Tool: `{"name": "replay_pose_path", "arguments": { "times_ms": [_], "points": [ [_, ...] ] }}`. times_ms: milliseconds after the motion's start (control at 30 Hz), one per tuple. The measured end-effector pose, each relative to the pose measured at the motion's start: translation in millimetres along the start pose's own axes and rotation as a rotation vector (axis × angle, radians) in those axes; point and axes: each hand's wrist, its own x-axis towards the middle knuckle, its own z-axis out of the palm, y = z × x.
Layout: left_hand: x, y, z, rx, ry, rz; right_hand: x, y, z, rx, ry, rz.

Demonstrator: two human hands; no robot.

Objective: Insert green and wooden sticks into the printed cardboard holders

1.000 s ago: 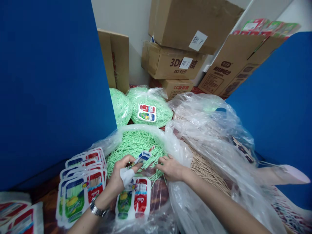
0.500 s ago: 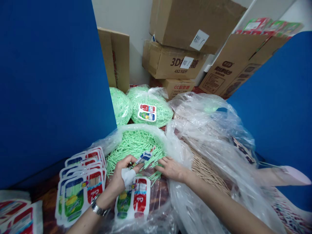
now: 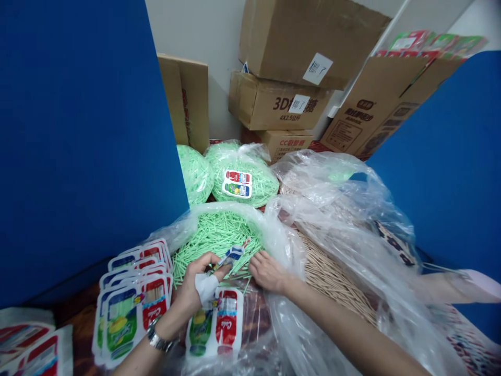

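Observation:
My left hand (image 3: 201,279), with white tape round the thumb side and a metal watch on the wrist, grips a printed packet (image 3: 234,254) of blue, white and red, seen nearly edge-on. Thin green sticks (image 3: 219,232) lie loose behind it in an opened clear plastic bag (image 3: 238,208). My right hand (image 3: 268,271) is at the right side of these sticks, its fingers curled; what they hold, if anything, is hidden. Just below my hands lies a bottle-shaped twin packet (image 3: 229,321) in red and green. A stack of such packets (image 3: 123,318) stands to the left.
Tan sticks (image 3: 332,277) fill another plastic bag (image 3: 352,224) on the right. Tied bags of green sticks (image 3: 195,175) sit behind, one bearing a packet (image 3: 237,184). Cardboard boxes (image 3: 285,102) are stacked at the back. Blue panels (image 3: 86,130) flank both sides.
My right hand has moved slightly left, and its fingers have gone from spread to curled. My left hand keeps its hold on the packet. The view has shifted a little.

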Motion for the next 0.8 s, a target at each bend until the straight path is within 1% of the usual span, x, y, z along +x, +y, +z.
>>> {"name": "replay_pose_path", "arguments": {
  "times_ms": [167,200,233,300,333,367,400,467,533,567,633,733,800],
  "points": [
    [1.2,1.5,-6.5,-0.025,0.051,-0.008,0.5,1.0,-19.6,0.187,0.103,0.128],
    [1.6,1.0,-7.0,-0.027,0.06,-0.009,1.5,-0.3,-23.1,0.327,0.156,0.18],
    [2.0,-0.3,-7.0,-0.027,0.068,-0.01,3.1,-2.1,-25.9,0.538,0.234,0.249],
    [2.5,-5.1,-6.2,-0.028,0.068,-0.007,7.8,-6.6,-29.9,1.032,0.417,0.397],
    [2.6,-8.5,-5.5,-0.03,0.066,-0.005,10.7,-9.0,-31.8,1.227,0.496,0.453],
    [2.5,-12.3,-4.7,-0.032,0.063,-0.002,13.8,-11.5,-34.2,1.362,0.556,0.488],
    [2.3,-16.1,-3.8,-0.036,0.055,0.0,16.6,-14.1,-37.6,1.435,0.591,0.501],
    [1.4,-22.4,-1.9,-0.046,0.03,0.004,21.2,-20.5,-48.2,1.607,0.634,0.503],
    [-0.4,-25.5,0.4,-0.05,0.014,0.008,24.0,-29.5,-64.0,1.816,0.674,0.493],
    [-1.5,-25.8,1.9,-0.048,0.014,0.015,25.0,-35.4,-73.4,1.883,0.693,0.476],
    [-4.0,-24.9,5.3,-0.02,0.034,0.047,27.1,-49.0,-93.4,1.914,0.757,0.422],
    [-7.4,-22.8,10.6,0.072,0.033,0.158,31.9,-70.7,-119.9,1.854,0.888,0.311],
    [-9.2,-21.7,13.1,0.136,0.015,0.247,36.5,-82.3,-130.8,1.779,0.945,0.238]
  ]
}}
